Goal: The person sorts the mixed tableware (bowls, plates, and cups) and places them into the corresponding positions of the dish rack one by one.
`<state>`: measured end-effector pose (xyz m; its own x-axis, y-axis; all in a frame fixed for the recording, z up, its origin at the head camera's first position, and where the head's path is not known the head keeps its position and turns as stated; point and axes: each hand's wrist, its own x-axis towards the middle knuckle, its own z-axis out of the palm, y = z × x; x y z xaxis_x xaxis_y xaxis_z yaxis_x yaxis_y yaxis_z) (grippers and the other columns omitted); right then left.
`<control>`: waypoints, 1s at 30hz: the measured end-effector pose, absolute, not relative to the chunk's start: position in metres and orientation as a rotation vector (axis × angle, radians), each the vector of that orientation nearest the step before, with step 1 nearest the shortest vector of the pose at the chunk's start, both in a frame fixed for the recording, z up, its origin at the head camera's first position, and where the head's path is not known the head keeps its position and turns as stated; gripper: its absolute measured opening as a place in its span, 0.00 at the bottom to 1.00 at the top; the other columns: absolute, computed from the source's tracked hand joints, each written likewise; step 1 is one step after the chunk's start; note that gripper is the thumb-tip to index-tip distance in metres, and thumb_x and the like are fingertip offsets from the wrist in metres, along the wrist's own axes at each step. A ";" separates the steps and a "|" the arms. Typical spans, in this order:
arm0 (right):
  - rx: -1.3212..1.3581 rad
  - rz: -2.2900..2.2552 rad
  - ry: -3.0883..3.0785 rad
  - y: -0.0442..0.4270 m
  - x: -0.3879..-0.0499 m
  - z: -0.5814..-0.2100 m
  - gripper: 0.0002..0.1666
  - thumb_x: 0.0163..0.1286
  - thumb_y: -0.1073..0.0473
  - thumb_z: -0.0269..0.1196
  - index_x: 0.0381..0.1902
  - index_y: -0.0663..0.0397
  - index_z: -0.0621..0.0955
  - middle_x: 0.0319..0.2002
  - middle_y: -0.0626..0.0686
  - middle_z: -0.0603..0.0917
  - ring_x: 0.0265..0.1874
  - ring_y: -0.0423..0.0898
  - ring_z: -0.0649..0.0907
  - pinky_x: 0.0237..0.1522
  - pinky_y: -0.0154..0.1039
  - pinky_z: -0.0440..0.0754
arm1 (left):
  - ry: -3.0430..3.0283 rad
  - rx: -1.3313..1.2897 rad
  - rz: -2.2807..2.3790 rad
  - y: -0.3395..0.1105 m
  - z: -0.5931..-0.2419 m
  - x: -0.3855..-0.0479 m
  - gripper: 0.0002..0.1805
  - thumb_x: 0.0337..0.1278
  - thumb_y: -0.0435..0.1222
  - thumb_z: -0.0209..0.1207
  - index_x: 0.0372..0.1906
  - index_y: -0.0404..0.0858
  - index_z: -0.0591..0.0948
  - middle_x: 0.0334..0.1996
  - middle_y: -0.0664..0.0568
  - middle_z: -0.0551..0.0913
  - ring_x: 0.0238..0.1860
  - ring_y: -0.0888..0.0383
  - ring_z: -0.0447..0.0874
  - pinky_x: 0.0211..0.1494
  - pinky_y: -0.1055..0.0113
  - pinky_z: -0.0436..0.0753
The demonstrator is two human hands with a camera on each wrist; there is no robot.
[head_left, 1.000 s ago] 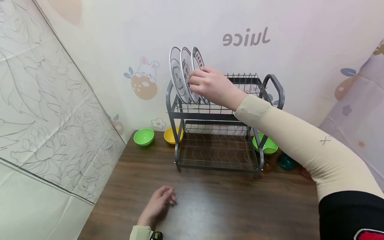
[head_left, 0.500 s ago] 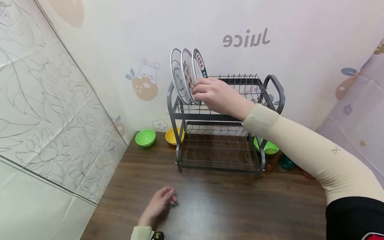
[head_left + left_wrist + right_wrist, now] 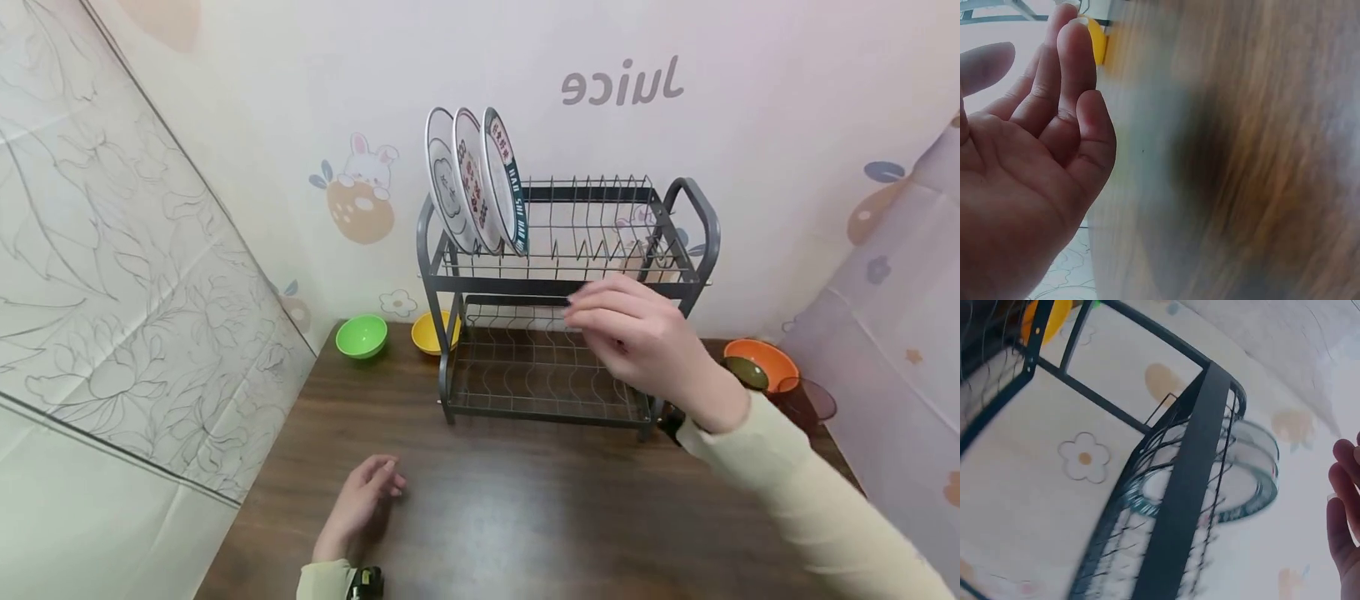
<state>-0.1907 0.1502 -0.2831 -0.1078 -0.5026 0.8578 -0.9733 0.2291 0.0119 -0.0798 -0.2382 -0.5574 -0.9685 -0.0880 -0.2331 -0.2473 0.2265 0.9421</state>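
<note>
Three patterned plates stand on edge at the left of the upper tier of a dark two-tier dish rack. The leftmost plate has a grey design, the middle plate a red one, and the right plate a teal band with lettering. My right hand is in front of the rack's right half, away from the plates, holding nothing, fingers loosely bent. In the left wrist view my left hand shows relaxed fingers and a bare palm; the head view puts it low over the table's left part.
Left of the rack are a green bowl and a yellow bowl. An orange bowl and a dark translucent cup stand at the right. The wooden table meets a patterned wall behind the rack.
My right hand has let go of the right plate and moved right and down, away from it. The plate stays upright in the rack. My left hand has shifted slightly left.
</note>
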 end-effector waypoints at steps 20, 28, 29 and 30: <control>0.325 1.080 -2.333 0.260 -0.103 -0.473 0.15 0.60 0.78 0.67 0.38 0.54 0.88 0.35 0.50 0.87 0.35 0.26 0.80 0.39 0.19 0.73 | 2.266 0.006 1.765 -0.177 -0.567 -0.086 0.17 0.76 0.36 0.49 0.53 0.24 0.76 0.34 0.39 0.85 0.33 0.47 0.82 0.32 0.66 0.76; 0.220 1.129 -2.411 0.258 -0.094 -0.492 0.13 0.61 0.76 0.67 0.39 0.54 0.88 0.35 0.50 0.88 0.33 0.28 0.81 0.39 0.20 0.75 | 2.179 0.093 1.795 -0.159 -0.573 -0.086 0.17 0.75 0.38 0.50 0.53 0.27 0.77 0.34 0.42 0.85 0.32 0.52 0.83 0.29 0.68 0.75; 0.219 1.136 -2.414 0.258 -0.093 -0.494 0.13 0.61 0.75 0.67 0.38 0.54 0.88 0.35 0.50 0.88 0.32 0.28 0.81 0.39 0.20 0.75 | 2.172 0.103 1.796 -0.157 -0.573 -0.085 0.17 0.75 0.39 0.50 0.52 0.27 0.77 0.33 0.42 0.85 0.31 0.52 0.83 0.29 0.68 0.76; 0.225 1.140 -2.415 0.257 -0.092 -0.495 0.13 0.61 0.75 0.67 0.38 0.53 0.88 0.35 0.50 0.88 0.32 0.28 0.81 0.39 0.19 0.74 | 2.165 0.109 1.798 -0.156 -0.573 -0.084 0.17 0.75 0.39 0.50 0.52 0.27 0.77 0.33 0.43 0.85 0.31 0.53 0.83 0.28 0.68 0.76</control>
<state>-0.0918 0.2566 -0.4952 -0.8821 0.0459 0.4687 -0.3326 0.6438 -0.6891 -0.0840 -0.1558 -0.5734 -0.9446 0.2623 -0.1975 -0.1460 0.2033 0.9682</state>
